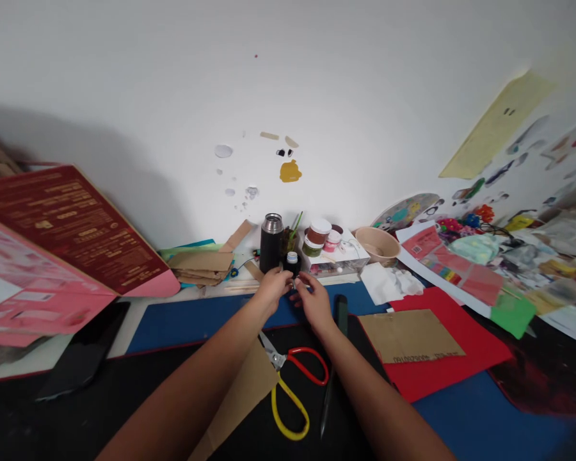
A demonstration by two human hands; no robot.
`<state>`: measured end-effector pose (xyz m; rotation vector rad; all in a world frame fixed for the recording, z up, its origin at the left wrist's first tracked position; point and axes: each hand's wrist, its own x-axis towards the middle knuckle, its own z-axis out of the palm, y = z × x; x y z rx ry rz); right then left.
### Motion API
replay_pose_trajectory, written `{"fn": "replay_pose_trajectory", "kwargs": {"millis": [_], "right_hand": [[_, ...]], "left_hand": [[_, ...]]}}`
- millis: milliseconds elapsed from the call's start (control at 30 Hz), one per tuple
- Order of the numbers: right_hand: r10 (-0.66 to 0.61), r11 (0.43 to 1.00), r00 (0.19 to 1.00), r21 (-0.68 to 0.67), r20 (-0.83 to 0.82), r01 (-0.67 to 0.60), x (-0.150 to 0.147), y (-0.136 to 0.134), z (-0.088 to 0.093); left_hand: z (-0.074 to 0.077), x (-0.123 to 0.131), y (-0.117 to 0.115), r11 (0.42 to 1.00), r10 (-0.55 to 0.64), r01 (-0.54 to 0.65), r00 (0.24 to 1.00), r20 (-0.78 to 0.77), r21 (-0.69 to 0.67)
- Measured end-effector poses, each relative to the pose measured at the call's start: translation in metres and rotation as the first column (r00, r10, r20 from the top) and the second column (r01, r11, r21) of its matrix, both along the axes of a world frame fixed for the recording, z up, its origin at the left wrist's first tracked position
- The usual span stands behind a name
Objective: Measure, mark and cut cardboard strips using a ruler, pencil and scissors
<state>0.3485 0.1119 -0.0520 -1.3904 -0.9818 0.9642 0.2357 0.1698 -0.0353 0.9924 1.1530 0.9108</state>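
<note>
In the head view my left hand [272, 289] and my right hand [313, 301] meet over the back of the desk. Thumb and fingers of each are closed in a pinch, and what lies between them is too small to make out. Right behind the fingertips stands a small dark bottle [292, 264] with a white top; whether they touch it I cannot tell. A black flask [270, 246] with a steel rim rises behind my left hand. Scissors [279, 363] with one red and one yellow handle lie open between my forearms, partly over a cardboard piece [249, 394].
A green utility knife [341, 315] and a dark pen-like tool [326, 406] lie beside my right forearm. Paint jars [317, 234] stand on a white box, near a beige bowl [378, 244]. Cardboard [413, 336] rests on red sheets [475, 352]; a dark red board [77, 224] leans at left.
</note>
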Motion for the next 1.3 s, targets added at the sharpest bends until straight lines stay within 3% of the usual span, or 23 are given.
{"fn": "replay_pose_trajectory", "kwargs": {"millis": [100,200,333,467,567,633,700,767,833,900,1000,1067,1200,1300], "right_hand": [[0.004,1.0,1.0,0.022,0.016,-0.005,0.004,-0.023,0.009],[0.071,0.997,0.997,0.011,0.02,-0.072,0.002,-0.046,0.021],[0.17,0.985,0.985,-0.005,0.029,-0.17,-0.018,-0.062,0.041],[0.274,0.96,0.945,0.011,0.181,-0.28,-0.042,-0.072,0.055],[0.383,0.917,0.873,-0.016,0.303,-0.397,-0.052,-0.085,0.054],[0.433,0.892,0.817,-0.047,0.38,-0.451,-0.053,-0.096,0.049],[0.454,0.876,0.765,-0.069,0.457,-0.478,-0.052,-0.104,0.042],[0.443,0.879,0.749,-0.072,0.492,-0.472,-0.05,-0.108,0.035],[0.4,0.903,0.784,-0.058,0.475,-0.426,-0.05,-0.108,0.029],[0.334,0.935,0.845,-0.035,0.418,-0.352,-0.05,-0.106,0.024],[0.257,0.965,0.926,-0.017,0.277,-0.263,-0.05,-0.1,0.02],[0.257,0.966,0.949,-0.032,0.183,-0.256,-0.05,-0.096,0.021],[0.267,0.964,0.957,-0.047,0.113,-0.263,-0.051,-0.092,0.024],[0.222,0.975,0.97,-0.031,0.103,-0.22,-0.051,-0.092,0.019]], "left_hand": [[0.016,-0.037,-0.018,0.992,-0.004,0.014,0.997,-0.077,0.127],[0.028,-0.094,-0.043,0.965,-0.046,0.099,0.976,-0.212,0.244],[0.035,-0.165,-0.085,0.94,-0.006,0.151,0.904,-0.427,0.305],[0.019,-0.203,-0.142,0.921,0.039,0.204,0.801,-0.598,0.333],[-0.005,-0.214,-0.189,0.8,0.052,0.477,0.549,-0.834,0.364],[-0.018,-0.216,-0.214,0.735,0.078,0.579,0.446,-0.892,0.353],[-0.024,-0.216,-0.227,0.72,0.1,0.608,0.384,-0.918,0.333],[-0.022,-0.215,-0.23,0.721,0.131,0.607,0.354,-0.926,0.334],[-0.016,-0.215,-0.225,0.7,0.19,0.61,0.342,-0.92,0.371],[-0.008,-0.219,-0.216,0.626,0.272,0.647,0.341,-0.9,0.435],[0.003,-0.227,-0.2,0.472,0.345,0.733,0.358,-0.868,0.49],[0.007,-0.231,-0.191,0.422,0.355,0.759,0.364,-0.861,0.495],[0.007,-0.234,-0.179,0.4,0.377,0.747,0.393,-0.838,0.531],[0.005,-0.238,-0.176,0.425,0.415,0.627,0.506,-0.756,0.653]]}}
